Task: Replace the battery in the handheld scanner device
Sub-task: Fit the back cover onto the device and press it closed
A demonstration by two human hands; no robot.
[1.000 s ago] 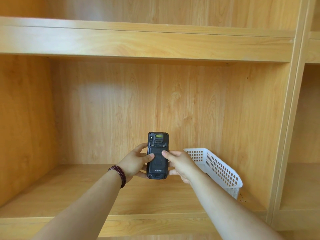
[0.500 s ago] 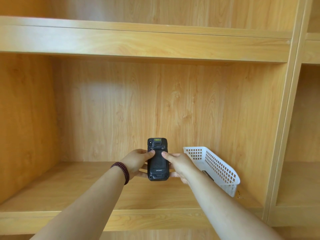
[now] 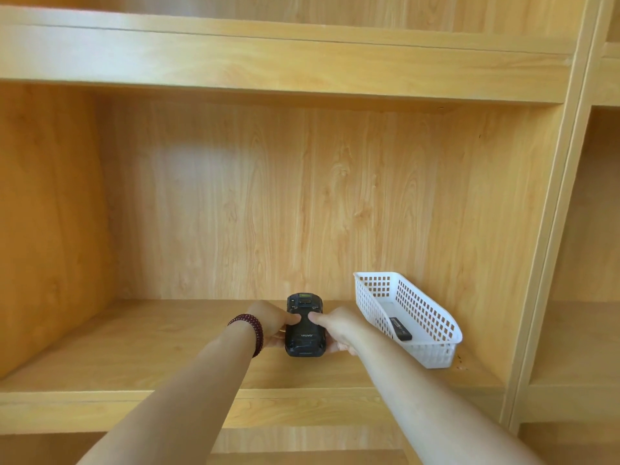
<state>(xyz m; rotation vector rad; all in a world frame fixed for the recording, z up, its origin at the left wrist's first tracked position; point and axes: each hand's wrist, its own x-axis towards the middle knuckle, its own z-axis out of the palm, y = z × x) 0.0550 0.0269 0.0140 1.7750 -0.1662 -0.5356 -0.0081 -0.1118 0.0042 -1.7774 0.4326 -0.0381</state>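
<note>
A black handheld scanner (image 3: 304,333) is held low over the wooden shelf, its back side facing me with its top end pointing away. My left hand (image 3: 271,319) grips its left side and my right hand (image 3: 337,326) grips its right side. Both thumbs press on the back cover near the middle. A dark bead bracelet sits on my left wrist. A flat black battery (image 3: 400,329) lies inside the white basket to the right.
The white perforated plastic basket (image 3: 432,355) stands on the shelf at the right, angled toward the back. A wooden shelf board (image 3: 151,350) carries everything, with a side wall at the left, an upright divider at the right and another shelf above.
Both hands have lowered the scanner from in front of the back panel down close to the shelf board. The thumbs have moved together onto the back cover.
</note>
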